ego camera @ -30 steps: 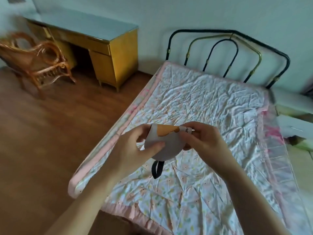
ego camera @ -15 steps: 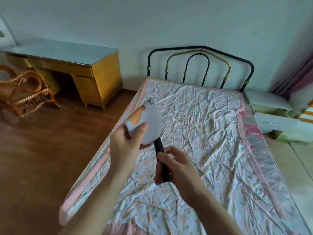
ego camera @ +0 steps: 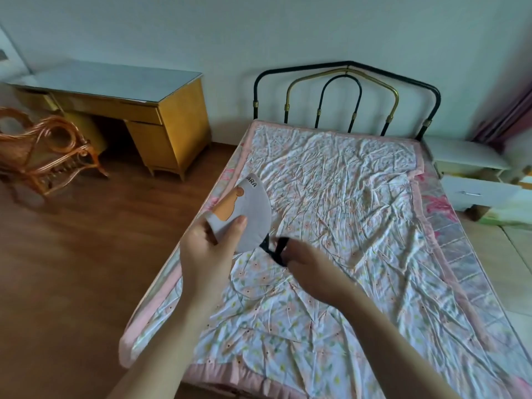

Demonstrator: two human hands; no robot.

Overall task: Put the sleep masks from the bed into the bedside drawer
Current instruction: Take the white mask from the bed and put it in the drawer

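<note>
- We hold one sleep mask (ego camera: 250, 210) in the air over the left edge of the bed (ego camera: 331, 197), clear of the sheet.
- Our left hand (ego camera: 208, 250) has its grip closed on the mask's grey pad, thumb across the front near the orange print, fingers behind it.
- Our right hand (ego camera: 309, 267) has its grip pinched on the black strap (ego camera: 277, 249), which hangs from the lower end of the pad and loops over our fingers.
- The mask looks folded or doubled over; we cannot tell whether a second mask is tucked behind it.
- No other mask shows on the sheet in this view, so we judge this to be the one in hand and possibly the last.
- The step in hand, as we read it, is gathering the mask and its strap into a tidy bundle before carrying it.
- The nightstand (ego camera: 466, 156) stands at the far right of the bed by the headboard, well apart from our hands. Its drawer (ego camera: 478, 194) looks pulled out, though its inside is hidden from here.
- The next move calls for keeping the strap gathered so it does not trail or snag, then walking round or reaching across to the right side.
- There we would lower the mask fully inside the drawer, strap included, so nothing catches when it shuts.
</note>
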